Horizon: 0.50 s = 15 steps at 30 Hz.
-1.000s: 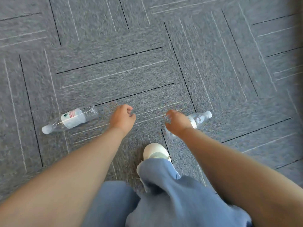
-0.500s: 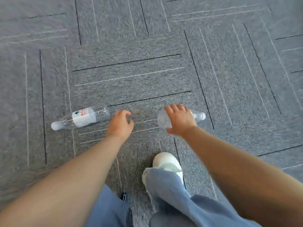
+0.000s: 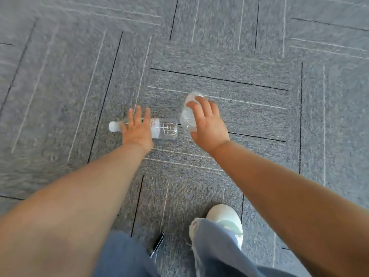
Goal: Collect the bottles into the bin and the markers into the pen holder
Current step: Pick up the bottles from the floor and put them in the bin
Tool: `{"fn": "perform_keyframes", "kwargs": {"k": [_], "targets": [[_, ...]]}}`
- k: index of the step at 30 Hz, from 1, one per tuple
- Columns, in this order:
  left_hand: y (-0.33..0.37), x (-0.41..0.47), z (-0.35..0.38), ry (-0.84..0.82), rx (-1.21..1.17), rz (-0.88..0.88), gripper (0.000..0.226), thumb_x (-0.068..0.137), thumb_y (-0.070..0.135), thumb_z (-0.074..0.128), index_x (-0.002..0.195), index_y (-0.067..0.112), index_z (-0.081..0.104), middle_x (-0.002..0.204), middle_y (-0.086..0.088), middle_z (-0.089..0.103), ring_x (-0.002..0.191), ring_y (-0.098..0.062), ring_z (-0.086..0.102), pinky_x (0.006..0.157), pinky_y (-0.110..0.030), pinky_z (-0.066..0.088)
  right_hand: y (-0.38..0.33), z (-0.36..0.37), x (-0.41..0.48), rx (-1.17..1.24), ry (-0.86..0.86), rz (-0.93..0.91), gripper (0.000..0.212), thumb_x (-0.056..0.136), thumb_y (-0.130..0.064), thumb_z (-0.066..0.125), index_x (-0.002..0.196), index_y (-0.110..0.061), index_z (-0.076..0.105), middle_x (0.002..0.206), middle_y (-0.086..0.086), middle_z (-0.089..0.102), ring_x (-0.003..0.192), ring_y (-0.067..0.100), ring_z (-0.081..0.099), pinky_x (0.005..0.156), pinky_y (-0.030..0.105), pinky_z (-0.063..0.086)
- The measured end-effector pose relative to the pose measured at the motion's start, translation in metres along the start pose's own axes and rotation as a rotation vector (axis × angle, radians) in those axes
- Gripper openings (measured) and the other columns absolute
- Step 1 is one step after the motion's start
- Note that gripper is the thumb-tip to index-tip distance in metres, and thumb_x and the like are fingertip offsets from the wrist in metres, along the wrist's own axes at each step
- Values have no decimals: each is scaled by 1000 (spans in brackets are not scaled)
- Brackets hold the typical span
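Head view, looking down at grey carpet. Fingers (image 3: 201,108) of my right hand (image 3: 207,124) are curled over a clear plastic bottle (image 3: 187,118), thumb at its lower end; this hand has hold of the bottle. The bottle runs roughly away from me, one end showing beyond my fingertips and the other near my thumb. It is blurred, so I cannot tell which end carries the cap.

Fingers (image 3: 138,114) of my left hand (image 3: 137,130) are spread straight and apart, palm down, holding nothing. This hand lies over the middle of a second bottle (image 3: 165,129). Whether the palm touches it cannot be told. That bottle lies on its side on the carpet (image 3: 60,96), white cap (image 3: 113,126) pointing left, white label with red print just right of my hand, clear base toward the right. Its base is just beside the lower end of the held bottle.

Both forearms are bare. Lower in frame: blue trouser legs, one white shoe (image 3: 225,218) on the carpet, and a dark marker (image 3: 157,244) lying on the carpet between the legs, partly hidden by the left leg.
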<state>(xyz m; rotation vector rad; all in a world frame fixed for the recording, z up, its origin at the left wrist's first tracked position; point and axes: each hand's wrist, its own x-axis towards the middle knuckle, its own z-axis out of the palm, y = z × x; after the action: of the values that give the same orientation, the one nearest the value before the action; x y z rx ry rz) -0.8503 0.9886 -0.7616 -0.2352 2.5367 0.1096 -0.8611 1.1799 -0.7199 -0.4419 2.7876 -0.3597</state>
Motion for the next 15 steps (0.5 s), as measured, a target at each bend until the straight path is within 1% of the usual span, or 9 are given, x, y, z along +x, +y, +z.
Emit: {"fn": "perform_keyframes", "kwargs": {"k": [3,4,6,7,8,10,12,13,15], "targets": [[5,-2,8,-29,45,44,106,75,2,68,149,23,-6,155,-11,12,145,-31,8,117,-53,14,-2,6,3,11,5,-20,68,82,-4,60,140,-20,27,153,10,21,137,35,24,91,39,54],[6,-3,11,-27,82,49,104,73,3,70,149,23,1,149,-14,20,140,-33,18,115,-52,21,-4,7,4,2,1,-31,69,82,-3,59,139,-21,25,152,9,22,137,35,23,92,38,54],[5,-7,19,-25,177,74,92,70,10,73,145,21,21,137,-15,27,129,-32,29,111,-49,29,-6,8,7,-29,13,-62,73,80,-2,61,137,-24,22,150,8,26,136,34,25,92,40,54],[5,-8,23,-26,207,87,85,69,14,75,141,19,29,135,-14,29,126,-31,30,110,-48,30,-7,9,7,-44,14,-77,73,79,-2,63,137,-24,23,149,8,28,136,34,26,92,40,53],[4,-10,26,-28,220,98,83,68,17,76,139,18,32,134,-14,29,127,-31,31,111,-47,29,-7,10,7,-53,3,-89,73,79,-2,63,137,-24,25,149,8,28,136,34,26,95,40,51],[1,-17,29,-37,203,114,86,67,22,77,139,17,30,137,-15,30,130,-31,30,114,-48,24,-7,14,4,-59,1,-87,75,77,-2,64,134,-26,22,148,8,31,136,34,27,102,41,46],[-5,-34,27,-43,137,113,85,69,22,76,139,16,28,138,-12,35,131,-31,31,115,-48,22,-11,17,-5,-28,37,-57,78,72,2,66,126,-28,18,145,11,37,132,38,33,104,42,44],[-9,-47,22,-50,112,110,84,70,23,76,139,16,28,138,-11,36,131,-31,32,115,-47,22,-15,15,-13,-5,34,-28,77,71,4,65,126,-27,19,145,12,37,131,39,34,105,43,43],[-19,-79,8,-60,74,103,84,71,26,76,139,17,27,140,-11,35,132,-30,31,116,-47,20,-31,3,-36,13,-66,12,76,75,4,61,136,-22,24,149,11,29,135,38,28,108,42,39]]}}
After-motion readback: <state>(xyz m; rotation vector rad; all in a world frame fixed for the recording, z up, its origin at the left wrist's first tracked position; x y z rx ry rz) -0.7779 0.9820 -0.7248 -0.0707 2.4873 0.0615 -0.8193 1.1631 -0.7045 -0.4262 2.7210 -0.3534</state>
